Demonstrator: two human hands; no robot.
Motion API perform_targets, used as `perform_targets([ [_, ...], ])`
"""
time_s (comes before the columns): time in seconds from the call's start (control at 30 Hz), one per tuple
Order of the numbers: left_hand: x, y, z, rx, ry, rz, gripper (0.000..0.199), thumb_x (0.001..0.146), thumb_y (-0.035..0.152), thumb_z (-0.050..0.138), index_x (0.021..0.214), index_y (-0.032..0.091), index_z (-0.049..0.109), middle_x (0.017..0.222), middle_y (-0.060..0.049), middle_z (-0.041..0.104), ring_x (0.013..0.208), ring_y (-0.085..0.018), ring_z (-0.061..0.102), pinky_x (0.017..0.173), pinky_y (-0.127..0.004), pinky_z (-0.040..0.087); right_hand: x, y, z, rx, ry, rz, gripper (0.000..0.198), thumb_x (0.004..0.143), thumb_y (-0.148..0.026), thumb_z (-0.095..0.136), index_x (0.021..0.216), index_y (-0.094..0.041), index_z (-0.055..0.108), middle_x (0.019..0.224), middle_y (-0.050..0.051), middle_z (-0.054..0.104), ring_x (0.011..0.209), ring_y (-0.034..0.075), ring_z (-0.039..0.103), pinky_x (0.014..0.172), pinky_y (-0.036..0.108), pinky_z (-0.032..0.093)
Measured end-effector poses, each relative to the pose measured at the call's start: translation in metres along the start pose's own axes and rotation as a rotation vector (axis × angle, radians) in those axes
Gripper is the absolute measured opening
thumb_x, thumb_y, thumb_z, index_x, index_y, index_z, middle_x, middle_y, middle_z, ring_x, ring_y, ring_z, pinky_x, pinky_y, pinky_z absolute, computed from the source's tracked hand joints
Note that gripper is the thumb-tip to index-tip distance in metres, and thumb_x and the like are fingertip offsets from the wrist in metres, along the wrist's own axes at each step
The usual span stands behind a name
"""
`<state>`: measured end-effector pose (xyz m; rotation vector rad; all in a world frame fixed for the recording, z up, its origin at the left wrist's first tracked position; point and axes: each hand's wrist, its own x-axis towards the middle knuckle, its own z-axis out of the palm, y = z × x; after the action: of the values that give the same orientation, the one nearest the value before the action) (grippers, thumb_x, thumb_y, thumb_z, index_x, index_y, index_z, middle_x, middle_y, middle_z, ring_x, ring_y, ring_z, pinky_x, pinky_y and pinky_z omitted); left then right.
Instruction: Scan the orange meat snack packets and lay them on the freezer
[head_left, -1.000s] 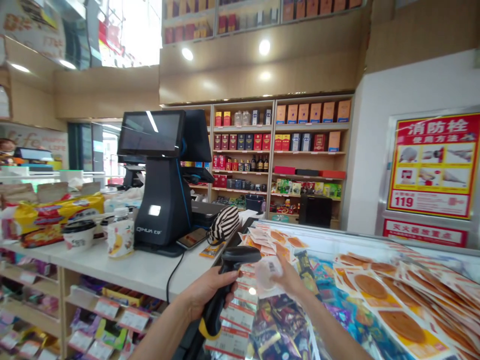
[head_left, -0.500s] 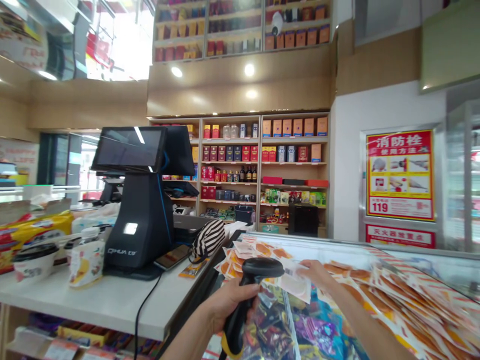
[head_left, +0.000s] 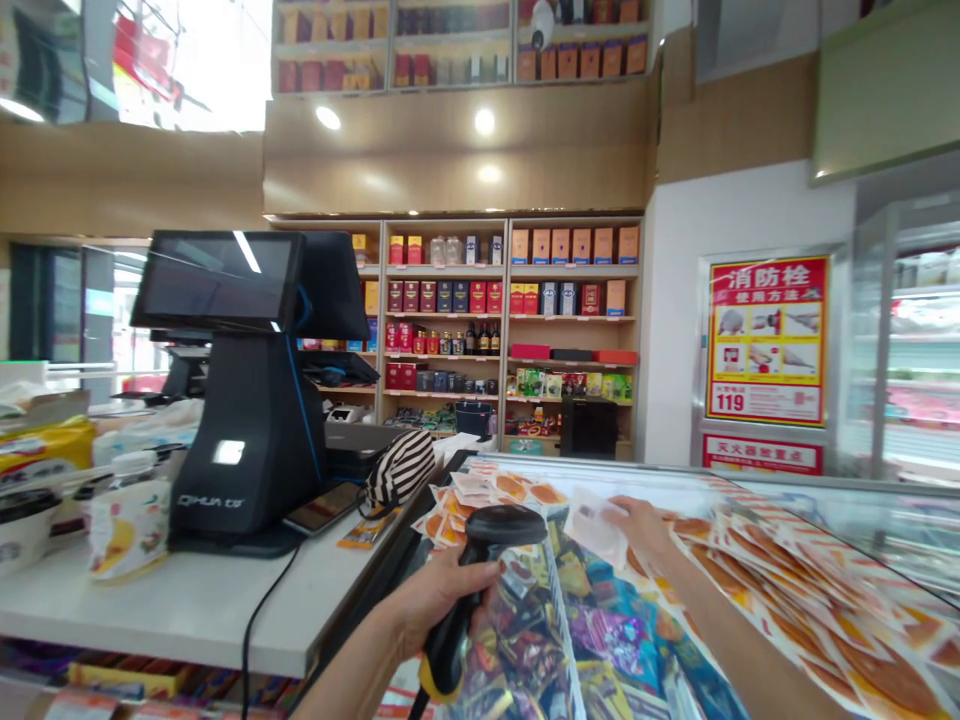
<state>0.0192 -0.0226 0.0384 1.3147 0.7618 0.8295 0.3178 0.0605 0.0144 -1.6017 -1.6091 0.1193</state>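
My left hand [head_left: 435,595] is wrapped round the handle of a black barcode scanner [head_left: 505,526] with a yellow-trimmed lower end. To its right, a whitish flat packet [head_left: 595,522] is pinched in the fingers of my right hand [head_left: 639,530]; its face is too pale to read. Both hands are above an open case of wrapped sweets [head_left: 611,632], split by a thin divider [head_left: 564,625]. Flat packets with orange-brown contents [head_left: 806,585] are heaped under and beside my right forearm, and a smaller pile of similar packets [head_left: 450,515] lies behind the scanner.
A white counter [head_left: 277,625] on the left bears a black till terminal [head_left: 244,430], a phone [head_left: 324,508], a striped pouch [head_left: 401,468] and a patterned pouch with a cap [head_left: 129,530]. A black cable [head_left: 259,610] hangs over its edge. Stocked shelves [head_left: 510,300] stand behind.
The view has turned a little, so the surroundings sit farther left and higher. My right hand has drawn the packet slightly away from the scanner. Both hands keep their hold.
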Motion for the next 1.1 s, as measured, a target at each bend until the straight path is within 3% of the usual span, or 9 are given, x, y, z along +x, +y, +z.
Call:
perform_targets([
  [0.17, 0.001, -0.004, -0.014, -0.044, 0.067, -0.025, 0.030, 0.062, 0.039, 0.060, 0.071, 0.014, 0.046, 0.056, 0.003, 0.048, 0.042, -0.004, 0.042, 0.041, -0.016, 0.032, -0.021, 0.032, -0.030, -0.211, 0.197, -0.099, 0.031, 0.071, -0.023, 0.036, 0.088, -0.017, 0.061, 0.094, 0.009, 0.061, 0.094, 0.023, 0.049, 0.086, 0.036, 0.030],
  [0.27, -0.003, -0.006, -0.023, -0.083, 0.141, -0.037, 0.030, 0.062, 0.040, 0.059, 0.070, 0.015, 0.045, 0.056, 0.004, 0.048, 0.043, -0.004, 0.042, 0.042, -0.016, 0.033, -0.043, 0.061, -0.031, -0.462, 0.111, -0.215, 0.028, 0.071, -0.019, 0.035, 0.079, -0.020, 0.063, 0.085, 0.007, 0.063, 0.089, 0.022, 0.052, 0.083, 0.037, 0.033],
  [0.4, -0.013, -0.004, -0.035, -0.123, 0.236, -0.015, 0.030, 0.061, 0.039, 0.060, 0.067, 0.015, 0.044, 0.055, 0.004, 0.048, 0.042, -0.004, 0.042, 0.042, -0.016, 0.033, -0.060, 0.080, -0.023, -0.602, 0.077, -0.130, 0.023, 0.067, -0.025, 0.042, 0.074, -0.021, 0.063, 0.089, 0.008, 0.063, 0.091, 0.026, 0.052, 0.080, 0.040, 0.035],
  [0.57, -0.005, -0.008, -0.021, -0.089, 0.332, 0.055, 0.028, 0.060, 0.037, 0.060, 0.064, 0.014, 0.045, 0.049, 0.004, 0.047, 0.040, -0.005, 0.041, 0.043, -0.018, 0.034, -0.067, 0.020, 0.011, -0.260, 0.112, -0.091, 0.035, 0.067, -0.042, 0.043, 0.085, -0.019, 0.063, 0.099, 0.010, 0.061, 0.100, 0.026, 0.048, 0.089, 0.039, 0.032],
  [0.7, 0.029, -0.026, 0.022, 0.026, 0.302, 0.096, 0.026, 0.055, 0.027, 0.061, 0.075, 0.014, 0.052, 0.048, 0.003, 0.049, 0.045, -0.009, 0.045, 0.048, -0.021, 0.035, -0.092, -0.059, 0.055, 0.627, -0.356, 0.040, 0.046, 0.066, -0.050, 0.045, 0.098, -0.020, 0.058, 0.102, 0.006, 0.061, 0.092, 0.022, 0.055, 0.080, 0.034, 0.041],
  [0.8, 0.051, -0.041, 0.053, 0.038, 0.354, 0.149, 0.040, 0.066, 0.032, 0.047, 0.102, 0.013, 0.050, 0.078, -0.004, 0.059, 0.075, -0.015, 0.053, 0.069, -0.024, 0.039, -0.106, -0.089, 0.066, 1.126, -0.374, 0.364, 0.051, 0.064, -0.052, 0.047, 0.101, -0.018, 0.055, 0.086, 0.005, 0.066, 0.081, 0.022, 0.059, 0.071, 0.034, 0.045],
  [0.9, 0.062, -0.051, 0.073, 0.148, 0.272, 0.225, 0.049, 0.071, 0.032, 0.039, 0.117, 0.014, 0.040, 0.097, -0.006, 0.056, 0.091, -0.016, 0.050, 0.080, -0.025, 0.035, -0.102, -0.088, 0.054, 1.349, -0.275, 0.534, 0.049, 0.054, -0.042, 0.061, 0.096, -0.016, 0.056, 0.073, 0.002, 0.067, 0.073, 0.021, 0.060, 0.065, 0.030, 0.046],
  [1.0, 0.072, -0.053, 0.075, 0.368, 0.119, 0.273, 0.044, 0.072, 0.029, 0.038, 0.114, 0.016, 0.044, 0.094, -0.005, 0.058, 0.085, -0.017, 0.052, 0.078, -0.028, 0.038, -0.092, -0.070, 0.035, 1.417, -0.252, 0.697, 0.034, 0.055, -0.033, 0.062, 0.084, -0.016, 0.057, 0.060, 0.000, 0.065, 0.062, 0.019, 0.060, 0.057, 0.029, 0.046],
  [1.1, 0.094, -0.052, 0.053, 0.709, 0.206, 0.322, 0.033, 0.072, 0.027, 0.039, 0.100, 0.018, 0.055, 0.090, -0.006, 0.059, 0.085, -0.021, 0.051, 0.079, -0.033, 0.037, -0.084, -0.046, 0.021, 1.447, -0.295, 0.817, 0.019, 0.060, -0.030, 0.058, 0.074, -0.017, 0.057, 0.052, -0.001, 0.062, 0.048, 0.015, 0.056, 0.048, 0.026, 0.044],
])
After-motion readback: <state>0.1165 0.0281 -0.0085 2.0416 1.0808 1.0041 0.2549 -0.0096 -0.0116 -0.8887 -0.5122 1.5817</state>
